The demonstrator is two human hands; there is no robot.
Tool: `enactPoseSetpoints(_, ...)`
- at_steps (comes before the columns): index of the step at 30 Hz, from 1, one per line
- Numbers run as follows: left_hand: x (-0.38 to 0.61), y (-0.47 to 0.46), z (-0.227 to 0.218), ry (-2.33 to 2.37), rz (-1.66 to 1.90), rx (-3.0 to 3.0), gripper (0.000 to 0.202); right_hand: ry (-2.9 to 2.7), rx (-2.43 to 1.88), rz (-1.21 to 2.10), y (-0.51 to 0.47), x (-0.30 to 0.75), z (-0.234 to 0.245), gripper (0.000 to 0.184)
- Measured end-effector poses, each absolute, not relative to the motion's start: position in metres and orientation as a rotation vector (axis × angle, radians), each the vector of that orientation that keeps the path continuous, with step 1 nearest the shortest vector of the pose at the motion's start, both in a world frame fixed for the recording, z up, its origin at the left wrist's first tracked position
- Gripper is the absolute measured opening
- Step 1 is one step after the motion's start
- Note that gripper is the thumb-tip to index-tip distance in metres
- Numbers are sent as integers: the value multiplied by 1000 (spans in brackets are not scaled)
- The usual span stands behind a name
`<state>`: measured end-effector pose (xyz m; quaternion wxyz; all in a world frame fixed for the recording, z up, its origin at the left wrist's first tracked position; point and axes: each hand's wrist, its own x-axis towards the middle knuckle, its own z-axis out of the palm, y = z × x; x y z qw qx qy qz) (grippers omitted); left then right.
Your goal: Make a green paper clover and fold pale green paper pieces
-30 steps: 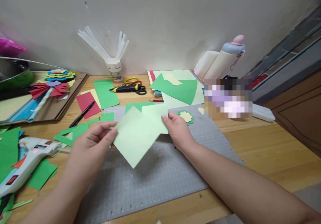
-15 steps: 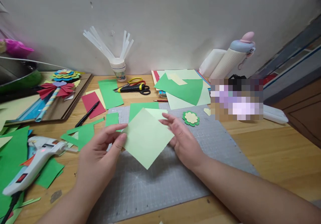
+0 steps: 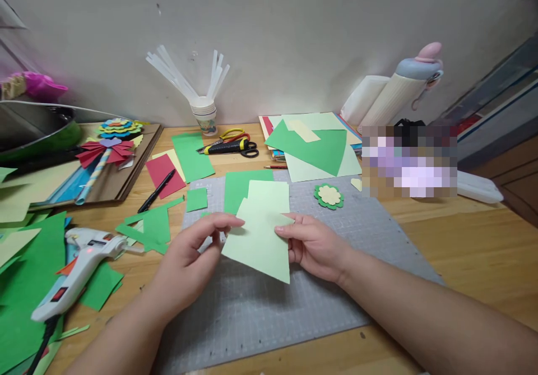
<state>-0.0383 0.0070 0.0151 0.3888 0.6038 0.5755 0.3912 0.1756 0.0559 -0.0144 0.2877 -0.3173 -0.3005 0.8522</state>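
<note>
A pale green sheet of paper (image 3: 260, 237) is held above the grey cutting mat (image 3: 235, 319); its outline is stepped, and whether it is one piece or two overlapping is hard to tell. My right hand (image 3: 317, 246) pinches its right edge, thumb on top and fingers curled behind. At the left edge, my left hand (image 3: 195, 263) has its fingers bent and apart from the thumb, with the index fingertip at the paper. Behind the sheet lies a darker green rectangle of paper (image 3: 235, 187). A green and cream paper flower (image 3: 329, 196) rests on the mat to the right.
A glue gun (image 3: 79, 268) lies among green scraps at left. Beyond the mat are a black pen (image 3: 156, 191), scissors (image 3: 250, 149), a cutter (image 3: 222, 147), paper cups (image 3: 205, 117) holding glue sticks, and stacked papers (image 3: 315, 151). A bottle (image 3: 397, 95) leans against the wall.
The pale green paper has turned from a diamond position to a more upright one. My right thumb has come onto its front, and my left thumb has moved off its face. The view has shifted slightly.
</note>
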Motion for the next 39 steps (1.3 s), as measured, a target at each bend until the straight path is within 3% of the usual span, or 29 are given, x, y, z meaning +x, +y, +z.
enactPoseSetpoints(5, -36, 13, 18, 1316, 927, 1634, 5, -899, -807, 2211, 55, 173, -17, 26)
enactPoseSetpoints(10, -27, 11, 10, 1341, 1076, 1256, 22, -1040, -747, 2156, 46, 172, -12, 33)
enactPoseSetpoints(13, -21, 10, 5, 1387, 1140, 1098, 22, -987, -674, 2143, 40, 171, -8, 50)
enactPoseSetpoints(18, -15, 8, 6, 1478, 1234, 1064, 23, -1026, -753, 2030, 34, 167, -8, 57)
enactPoseSetpoints(23, -11, 2, 7, 1467, 1256, 1017, 28, -1047, -853, 2000, 33, 164, -10, 30)
enactPoseSetpoints(32, -8, 3, 8, 1426, 1281, 855, 35, -1026, -904, 2032, 32, 165, -7, 27)
enactPoseSetpoints(35, -9, 4, 9, 1408, 1133, 866, 39, -1061, -926, 2039, 31, 165, -7, 28)
enactPoseSetpoints(39, -11, 4, 8, 1448, 928, 968, 25, -1102, -957, 2039, 31, 165, -4, 29)
